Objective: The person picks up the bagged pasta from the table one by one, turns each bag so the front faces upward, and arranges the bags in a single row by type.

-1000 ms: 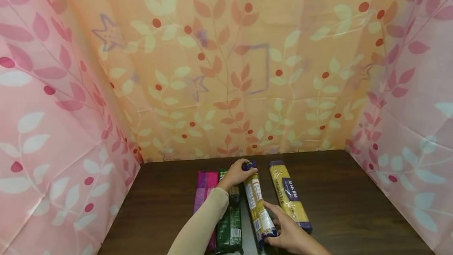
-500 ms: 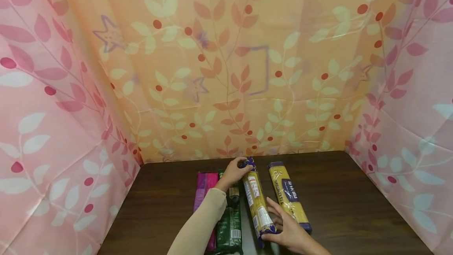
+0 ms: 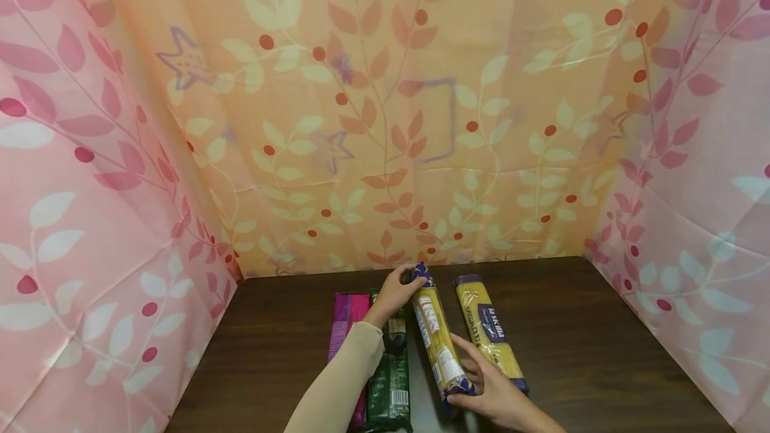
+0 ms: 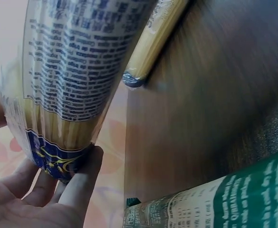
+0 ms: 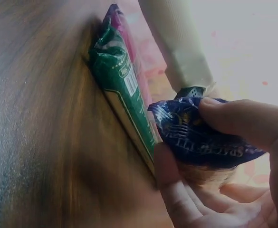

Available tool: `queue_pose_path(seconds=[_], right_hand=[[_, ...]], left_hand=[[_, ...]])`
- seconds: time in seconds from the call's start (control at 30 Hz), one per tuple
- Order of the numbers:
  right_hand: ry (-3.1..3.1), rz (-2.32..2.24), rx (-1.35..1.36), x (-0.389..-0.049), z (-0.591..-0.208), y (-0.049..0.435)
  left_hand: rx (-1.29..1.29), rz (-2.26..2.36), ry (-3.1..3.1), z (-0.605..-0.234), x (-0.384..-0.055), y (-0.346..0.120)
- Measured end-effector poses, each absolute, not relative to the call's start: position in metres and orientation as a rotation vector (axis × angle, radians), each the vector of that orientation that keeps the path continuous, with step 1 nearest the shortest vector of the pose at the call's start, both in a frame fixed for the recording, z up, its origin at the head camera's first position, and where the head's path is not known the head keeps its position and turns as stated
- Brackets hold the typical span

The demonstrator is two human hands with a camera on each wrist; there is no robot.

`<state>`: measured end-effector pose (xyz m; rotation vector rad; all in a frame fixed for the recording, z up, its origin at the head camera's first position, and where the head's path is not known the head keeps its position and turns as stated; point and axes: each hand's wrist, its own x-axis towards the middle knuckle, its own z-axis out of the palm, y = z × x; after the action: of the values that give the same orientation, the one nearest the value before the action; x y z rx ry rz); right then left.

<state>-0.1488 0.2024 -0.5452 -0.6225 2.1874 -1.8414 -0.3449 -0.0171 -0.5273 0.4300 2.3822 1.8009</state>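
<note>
Left hand (image 3: 397, 293) and right hand (image 3: 490, 386) both grip one pasta pack (image 3: 434, 333), each at its own end. At the far end, the left thumb lies on one side and the fingers curl round the other; the right thumb and fingers pinch the near, dark-blue end. A beige sleeve (image 3: 337, 383) covers the left arm, which reaches from near to far over a pink pack (image 3: 343, 319) and a green pack (image 3: 390, 386). The right forearm comes in from the near right.

The pasta pack's long axis runs near to far, slanting, its far end further left. It is held between the green pack and a second yellow pack (image 3: 490, 326) on the tabletop (image 3: 271, 339), its near end raised off the wood.
</note>
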Motion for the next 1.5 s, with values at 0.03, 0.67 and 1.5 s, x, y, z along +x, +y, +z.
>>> queue_pose_path(seconds=[0.03, 0.67, 1.5], right_hand=[[2.186, -1.836, -0.618, -0.149, -0.545, 0.203], [1.981, -2.034, -0.733, -0.148, -0.551, 0.199], [2.403, -1.72, -0.743, -0.146, -0.556, 0.208]], left_hand=[[0.431, 1.812, 2.376, -0.528, -0.345, -0.017], [0.468, 1.841, 2.317, -0.525, -0.347, -0.015], [0.381, 1.76, 2.354, -0.526, -0.345, -0.011]])
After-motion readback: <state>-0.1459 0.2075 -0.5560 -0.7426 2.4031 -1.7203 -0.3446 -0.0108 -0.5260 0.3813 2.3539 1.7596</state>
